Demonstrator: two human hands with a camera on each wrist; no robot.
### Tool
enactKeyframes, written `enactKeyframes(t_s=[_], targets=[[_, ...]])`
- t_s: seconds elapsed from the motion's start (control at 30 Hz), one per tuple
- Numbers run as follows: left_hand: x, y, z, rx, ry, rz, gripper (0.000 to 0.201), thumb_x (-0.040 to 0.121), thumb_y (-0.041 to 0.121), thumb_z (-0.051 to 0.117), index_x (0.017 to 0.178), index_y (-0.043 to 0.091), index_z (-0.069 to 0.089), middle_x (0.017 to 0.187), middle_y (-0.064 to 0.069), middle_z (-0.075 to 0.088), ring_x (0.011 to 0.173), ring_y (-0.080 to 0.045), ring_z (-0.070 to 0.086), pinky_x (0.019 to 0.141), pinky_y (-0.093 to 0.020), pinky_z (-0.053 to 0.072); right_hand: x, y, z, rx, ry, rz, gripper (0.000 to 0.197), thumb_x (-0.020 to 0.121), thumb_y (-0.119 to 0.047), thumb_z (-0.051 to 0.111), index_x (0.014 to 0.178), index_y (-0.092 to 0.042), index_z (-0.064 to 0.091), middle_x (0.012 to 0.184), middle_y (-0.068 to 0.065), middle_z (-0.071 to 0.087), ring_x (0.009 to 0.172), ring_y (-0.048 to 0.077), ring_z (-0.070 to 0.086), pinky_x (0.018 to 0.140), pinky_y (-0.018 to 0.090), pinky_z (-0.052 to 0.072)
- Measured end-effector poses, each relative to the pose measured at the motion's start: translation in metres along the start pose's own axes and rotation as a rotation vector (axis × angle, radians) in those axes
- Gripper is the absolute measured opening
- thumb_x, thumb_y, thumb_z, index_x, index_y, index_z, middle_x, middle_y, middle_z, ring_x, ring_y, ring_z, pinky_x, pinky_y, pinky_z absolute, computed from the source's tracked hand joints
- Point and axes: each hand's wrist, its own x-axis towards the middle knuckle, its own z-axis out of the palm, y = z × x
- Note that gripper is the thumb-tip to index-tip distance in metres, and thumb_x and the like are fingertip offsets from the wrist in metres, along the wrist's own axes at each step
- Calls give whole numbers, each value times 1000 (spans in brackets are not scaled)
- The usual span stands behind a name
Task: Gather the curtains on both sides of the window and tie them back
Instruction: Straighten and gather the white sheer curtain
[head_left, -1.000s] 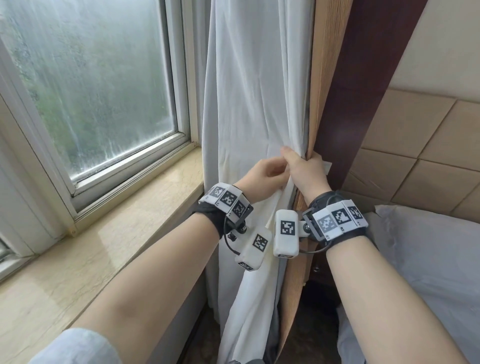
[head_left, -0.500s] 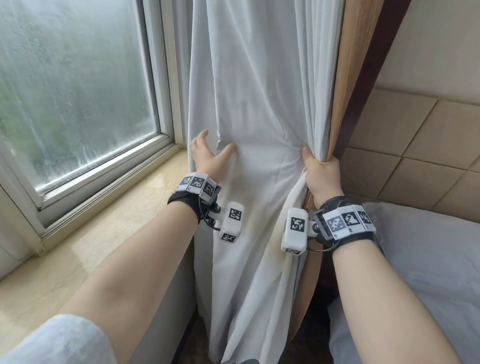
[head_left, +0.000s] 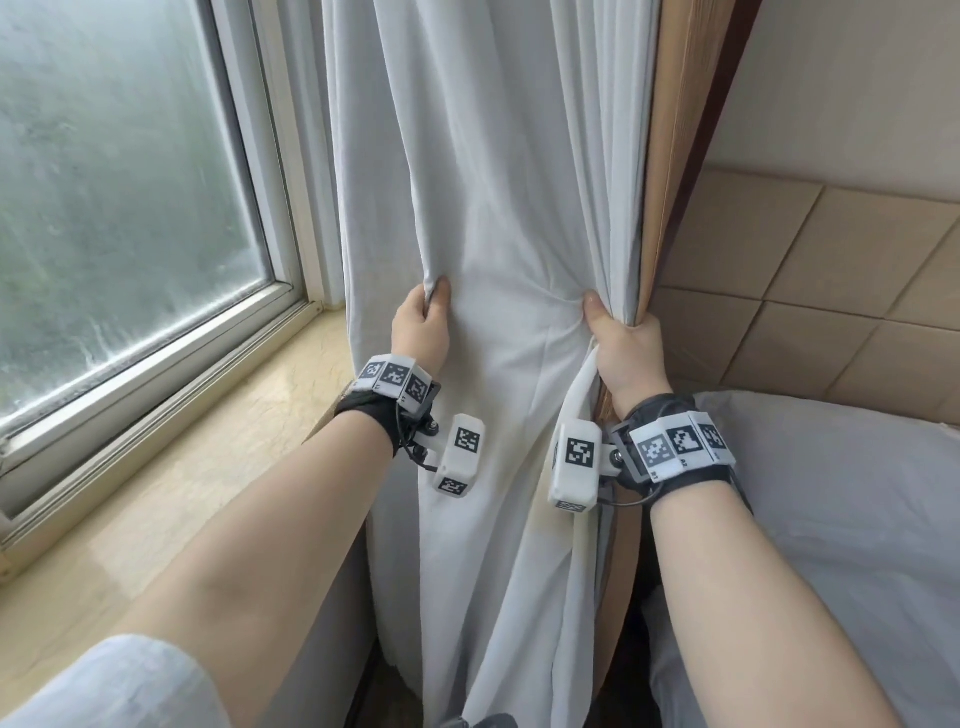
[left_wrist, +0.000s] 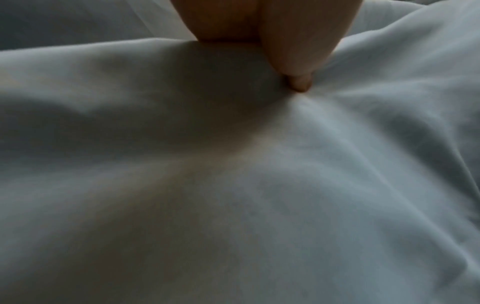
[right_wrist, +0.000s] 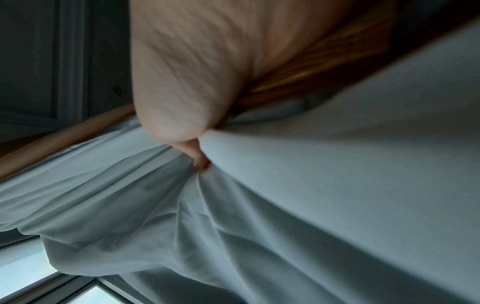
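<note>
A white curtain hangs at the right side of the window, with a tan outer curtain behind its right edge. My left hand pinches a fold near the white curtain's left edge. My right hand grips the white and tan fabric together at the right edge. The cloth is stretched flat between both hands. In the left wrist view my fingertips dig into the white curtain. The right wrist view shows my thumb pressed into bunched folds of curtain.
A beige stone windowsill runs along the lower left under the window frame. A bed with grey-white bedding lies at the lower right, below a tan tiled wall. A dark wooden post stands behind the tan curtain.
My left hand left the right hand, slid left across the white curtain with spread fingers, and now pinches a fold at its left edge. The right hand kept its grip.
</note>
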Motion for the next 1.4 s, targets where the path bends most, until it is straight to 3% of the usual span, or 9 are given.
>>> enactKeyframes(t_s=[0.2, 0.33, 0.53, 0.67, 0.87, 0.97, 1.03, 1.2, 1.4], targets=[[-9, -5, -15, 100, 113, -4, 37, 100, 35, 38, 70, 13, 39, 60, 5, 35, 56, -12, 33, 54, -24, 28, -2, 4, 10, -78, 4, -63, 30, 90, -25, 61, 112, -4, 63, 98, -1, 63, 97, 12, 60, 85, 18, 43], [-22, 0, -34, 175, 210, 64, 34, 101, 28, 38, 68, 18, 37, 67, 2, 42, 61, -13, 36, 55, -20, 28, -8, 6, 21, -105, -16, -62, 33, 91, -27, 59, 116, -5, 61, 101, -2, 62, 98, 11, 58, 85, 17, 41], [-32, -2, -67, 214, 321, 169, 31, 100, 20, 39, 78, -1, 47, 77, -15, 47, 73, -24, 40, 64, -27, 26, -20, 9, 40, -155, -39, -76, 34, 92, -27, 58, 117, -5, 60, 104, 0, 63, 97, 11, 57, 81, 15, 40], [-43, 7, -80, 153, 371, 171, 31, 99, 20, 41, 69, 13, 39, 69, 5, 35, 70, -19, 33, 66, -26, 26, -23, 10, 48, -185, -22, -70, 34, 91, -30, 58, 114, -5, 60, 114, 9, 65, 107, 22, 60, 85, 21, 41], [-82, 46, -82, -24, 347, 116, 23, 98, 27, 45, 77, 18, 40, 67, 9, 39, 53, 3, 37, 55, -16, 33, -29, 8, 51, -208, -46, -101, 30, 92, -27, 55, 112, -5, 61, 109, 10, 67, 105, 25, 61, 82, 21, 41], [-101, 65, -83, -119, 304, 112, 17, 85, 35, 65, 84, 32, 49, 79, 18, 59, 72, 5, 58, 69, -19, 49, -32, 9, 53, -246, -56, -100, 32, 91, -32, 55, 108, -6, 62, 105, 10, 68, 100, 27, 63, 81, 26, 46], [-109, 71, -79, -102, 247, 120, 32, 76, 35, 76, 95, 36, 51, 91, 21, 63, 86, 7, 62, 75, -16, 52, -33, 11, 56, -278, -53, -101, 33, 90, -35, 54, 104, -5, 62, 101, 12, 68, 96, 31, 63, 82, 33, 50], [-118, 74, -56, 135, 173, 99, 45, 78, 32, 65, 119, 22, 49, 101, 2, 66, 93, -16, 63, 82, -36, 55, -49, 14, 63, -319, -80, -133, 26, 87, -23, 54, 91, 2, 60, 87, 17, 67, 81, 35, 64, 68, 35, 51], [-119, 72, -39, 335, 99, 166, 42, 86, 3, 50, 127, 1, 45, 93, -6, 57, 89, -24, 57, 70, -22, 40, -70, -2, 57, -215, -284, -51, 26, 90, -26, 56, 66, -17, 52, 66, 0, 57, 62, 19, 56, 57, 20, 44]])
